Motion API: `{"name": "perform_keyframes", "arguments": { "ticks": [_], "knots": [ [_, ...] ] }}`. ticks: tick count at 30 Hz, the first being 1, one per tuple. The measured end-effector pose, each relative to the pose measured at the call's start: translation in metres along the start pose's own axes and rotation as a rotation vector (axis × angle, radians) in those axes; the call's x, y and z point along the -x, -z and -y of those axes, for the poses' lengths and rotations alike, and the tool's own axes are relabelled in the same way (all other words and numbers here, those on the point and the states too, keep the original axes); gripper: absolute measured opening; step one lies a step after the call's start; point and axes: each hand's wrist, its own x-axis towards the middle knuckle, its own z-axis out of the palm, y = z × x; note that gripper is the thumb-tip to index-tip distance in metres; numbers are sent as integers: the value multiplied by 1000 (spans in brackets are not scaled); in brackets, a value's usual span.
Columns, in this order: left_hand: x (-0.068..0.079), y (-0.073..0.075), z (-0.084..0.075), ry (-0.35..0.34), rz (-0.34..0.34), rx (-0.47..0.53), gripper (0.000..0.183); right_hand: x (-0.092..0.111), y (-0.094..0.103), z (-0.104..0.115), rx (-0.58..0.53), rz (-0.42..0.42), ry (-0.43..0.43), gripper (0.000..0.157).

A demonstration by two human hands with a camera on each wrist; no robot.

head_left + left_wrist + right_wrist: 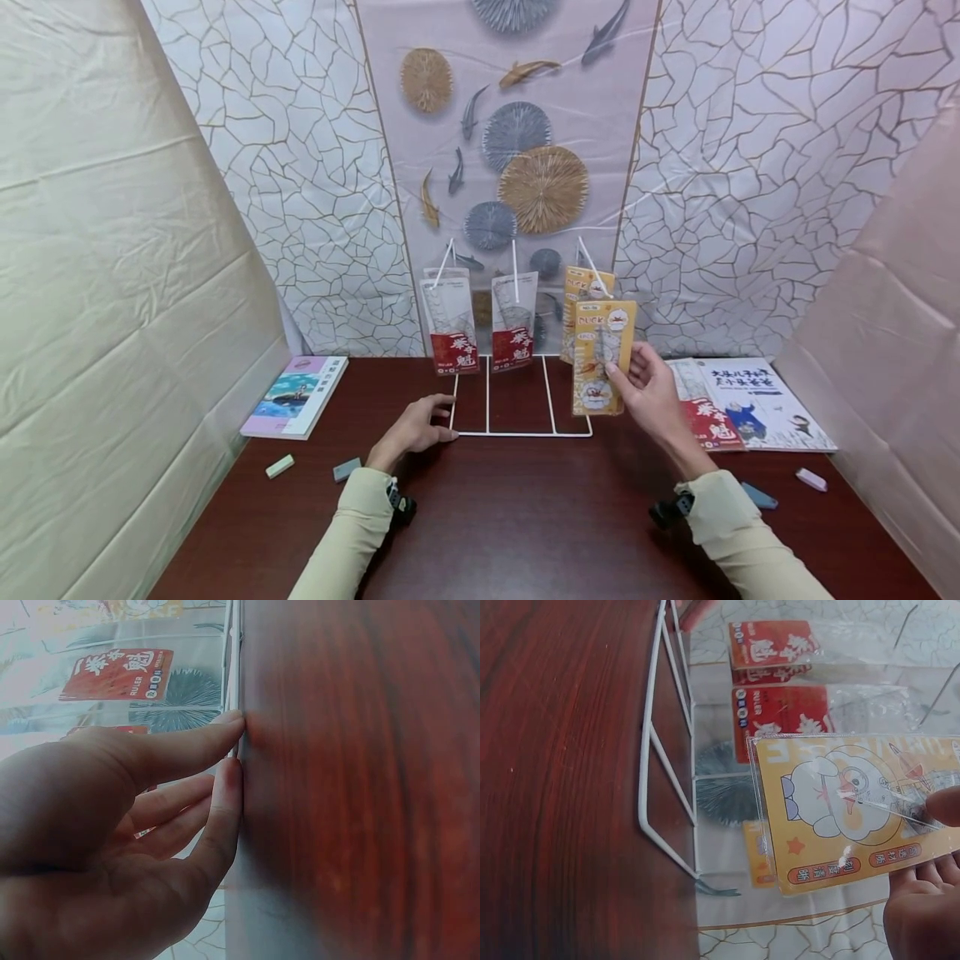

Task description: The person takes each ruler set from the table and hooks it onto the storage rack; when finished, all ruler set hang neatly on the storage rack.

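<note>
My right hand (651, 392) pinches a yellow packaged ruler set (603, 358) with a duck print, thumb on its front and fingers behind. Its top edge is right at the tip of the right prong of a white wire display rack (522, 434). Another yellow pack (576, 282) hangs behind it on that prong. With thumb and fingertips, my left hand (416, 425) pinches the rack's base wire at its front left corner. Red-and-clear ruler packs hang on the left prong (455, 333) and on the middle prong (514, 333). In the right wrist view the yellow pack (840, 814) covers part of the hanging ones.
A book (296, 398) lies at the left, with a pale green eraser (280, 466) and a grey-blue one (347, 469) nearby. At the right are another red ruler pack (712, 425), a white book (772, 400), a blue object (759, 496) and a pale eraser (812, 479). Patterned cloth stands behind.
</note>
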Motion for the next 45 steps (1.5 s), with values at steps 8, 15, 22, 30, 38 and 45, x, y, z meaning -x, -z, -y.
{"name": "perform_keyframes", "arguments": {
  "ticks": [8, 15, 22, 30, 38, 45],
  "knots": [
    [1, 0, -1, 3, 0, 3, 65, -21, -5, -18, -43, -13, -34, 33],
    [-1, 0, 1, 9, 2, 6, 65, -33, -10, -26, -13, -37, -67, 34],
    [-2, -2, 2, 9, 14, -10, 65, -29, -3, -31, 38, -67, -49, 39],
    [-2, -1, 2, 21, -1, -5, 65, -10, 54, -50, 532, -66, -160, 43],
    [0, 0, 2, 23, -5, -18, 65, 7, 95, -74, 938, 314, -297, 52],
    [-2, -1, 1, 28, -5, -4, 64, 8, 85, -73, 1020, 304, -271, 49]
  ]
}}
